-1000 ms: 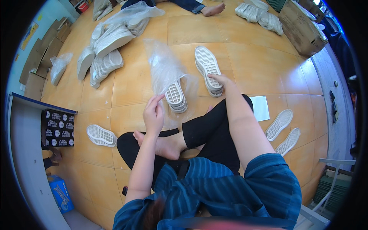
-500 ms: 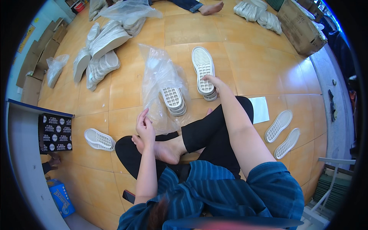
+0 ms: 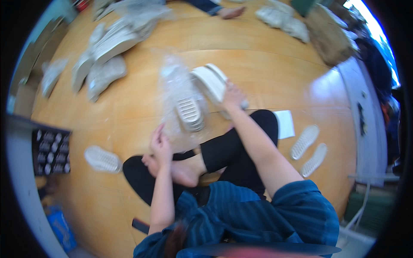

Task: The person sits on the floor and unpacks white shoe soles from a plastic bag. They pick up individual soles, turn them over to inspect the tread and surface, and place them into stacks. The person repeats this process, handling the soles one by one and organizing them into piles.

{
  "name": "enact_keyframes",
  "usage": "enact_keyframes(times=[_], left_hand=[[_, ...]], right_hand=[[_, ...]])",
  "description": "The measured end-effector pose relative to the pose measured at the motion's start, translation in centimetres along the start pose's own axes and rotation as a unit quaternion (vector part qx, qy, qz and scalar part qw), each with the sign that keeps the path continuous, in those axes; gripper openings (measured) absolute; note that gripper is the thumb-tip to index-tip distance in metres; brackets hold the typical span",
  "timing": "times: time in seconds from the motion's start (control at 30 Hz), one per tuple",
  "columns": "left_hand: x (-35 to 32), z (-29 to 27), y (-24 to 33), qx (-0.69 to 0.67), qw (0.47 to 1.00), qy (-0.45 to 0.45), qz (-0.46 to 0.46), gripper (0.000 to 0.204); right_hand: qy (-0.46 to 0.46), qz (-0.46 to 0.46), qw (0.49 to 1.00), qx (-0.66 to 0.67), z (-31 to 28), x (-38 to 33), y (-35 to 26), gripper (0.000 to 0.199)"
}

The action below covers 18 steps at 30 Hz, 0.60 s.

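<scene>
My right hand point(image 3: 234, 95) grips white shoe soles point(image 3: 210, 81), at least two of them, tipped on their side beyond my knee. Motion blurs their edges, and I cannot tell how many are held. Just left of them, a clear plastic bag point(image 3: 171, 79) lies on the floor, partly covering a stack of white shoe soles point(image 3: 189, 111) whose gridded underside faces up. My left hand point(image 3: 161, 148) rests by my bare foot, fingers loosely bent and apart, with nothing visible in it.
Bagged white soles point(image 3: 114, 45) are heaped at the far left. One loose sole point(image 3: 102, 159) lies left of my knee; two more lie at right near a white sheet point(image 3: 285, 124). A cardboard box point(image 3: 329, 36) and another person's foot point(image 3: 231, 12) are farther off.
The soles under my right hand were an upright stack with the tread up; now they are gripped and tilted leftward toward the bag. My left hand has barely moved. The whole view has shifted slightly.
</scene>
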State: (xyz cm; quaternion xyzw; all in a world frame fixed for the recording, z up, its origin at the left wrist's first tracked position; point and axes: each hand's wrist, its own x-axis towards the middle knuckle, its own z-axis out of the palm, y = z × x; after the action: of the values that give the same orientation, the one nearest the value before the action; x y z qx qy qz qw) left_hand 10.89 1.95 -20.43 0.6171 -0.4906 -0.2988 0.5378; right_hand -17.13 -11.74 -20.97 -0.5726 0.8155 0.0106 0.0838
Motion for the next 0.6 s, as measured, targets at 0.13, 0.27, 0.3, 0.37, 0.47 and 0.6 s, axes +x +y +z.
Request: enact_keyframes(times=[0.13, 0.27, 0.3, 0.37, 0.47, 0.6], left_hand=[[0.7, 0.3, -1.4, -0.064, 0.997, -0.014, -0.029, 0.036], [1.2, 0.0, -1.7, 0.0, 1.0, -0.023, 0.019, 0.034], [1.3, 0.0, -1.6, -0.011, 1.0, -0.024, 0.012, 0.034], [1.3, 0.0, -1.5, -0.024, 1.0, -0.011, 0.014, 0.034], [1.0, -0.1, -1.4, -0.02, 1.0, -0.008, 0.015, 0.034], [0.8, -0.3, -1.4, -0.019, 1.0, -0.01, 0.006, 0.034]], right_hand=[[0.022, 0.062, 0.996, 0.055, 0.4, 0.4, -0.1, 0.117], [0.01, 0.054, 0.995, 0.079, -0.1, 1.2, 0.2, 0.107], [0.003, 0.058, 0.995, 0.081, -0.3, 1.5, 0.4, 0.107], [-0.02, 0.063, 0.995, 0.077, -0.4, 1.6, 0.4, 0.108], [-0.027, 0.081, 0.99, 0.11, -0.5, 1.5, 0.7, 0.105], [-0.053, 0.113, 0.968, 0.216, -0.9, 1.2, 2.3, 0.096]])
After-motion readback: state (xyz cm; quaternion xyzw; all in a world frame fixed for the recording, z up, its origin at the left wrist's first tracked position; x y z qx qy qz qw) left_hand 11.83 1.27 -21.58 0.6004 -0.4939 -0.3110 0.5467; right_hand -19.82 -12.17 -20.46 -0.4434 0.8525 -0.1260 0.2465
